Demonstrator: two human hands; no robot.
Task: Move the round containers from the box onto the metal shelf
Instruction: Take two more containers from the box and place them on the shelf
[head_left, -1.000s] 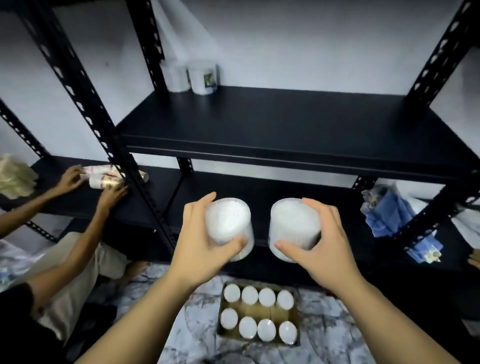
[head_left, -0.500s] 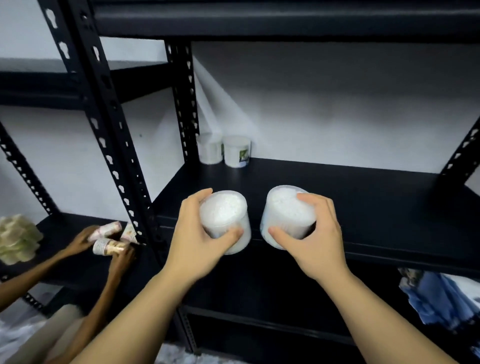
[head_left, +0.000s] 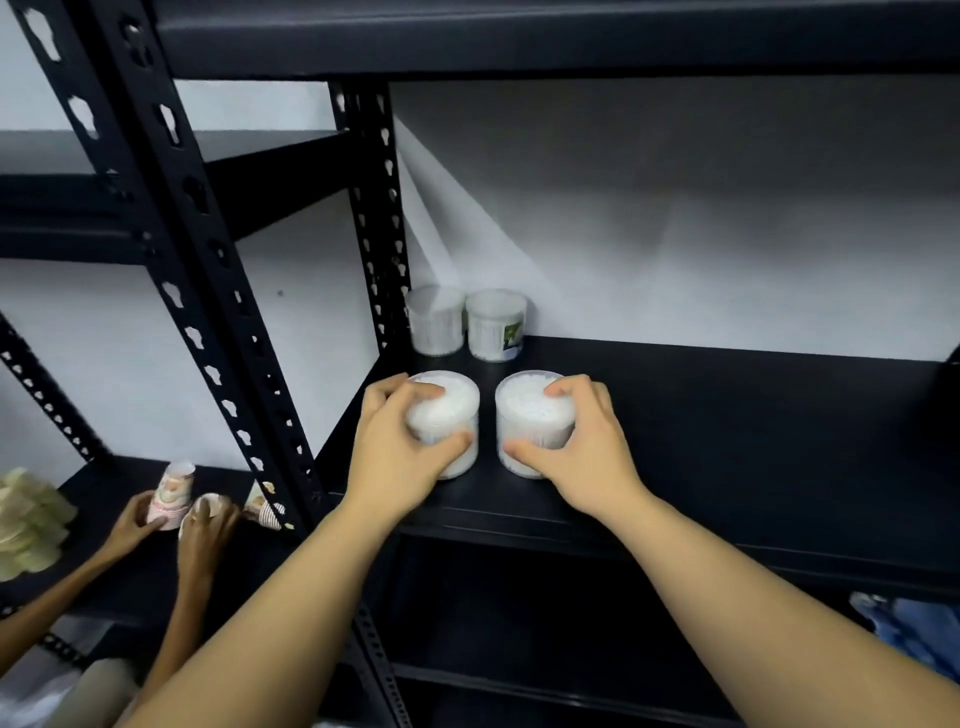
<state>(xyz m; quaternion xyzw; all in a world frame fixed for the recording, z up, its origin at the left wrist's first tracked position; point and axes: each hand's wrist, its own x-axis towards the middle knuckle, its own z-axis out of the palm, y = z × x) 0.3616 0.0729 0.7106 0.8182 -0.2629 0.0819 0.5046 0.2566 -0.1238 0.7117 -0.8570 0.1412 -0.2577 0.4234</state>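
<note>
Each hand's grip, left hand (head_left: 400, 457) and right hand (head_left: 582, 452), wraps closed around a round container (head_left: 451, 400) near the metal shelf (head_left: 727, 415) front edge; these look light, rigid, smooth-walled, best held around the sides.

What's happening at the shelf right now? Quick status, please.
Left hand and right hand each gripping a round container, both down on the metal shelf. Two containers already at the back corner. Nothing in the way.

Plain white wall (head_left: 701, 218) behind black slotted uprights (head_left: 182, 218), dim light
</note>
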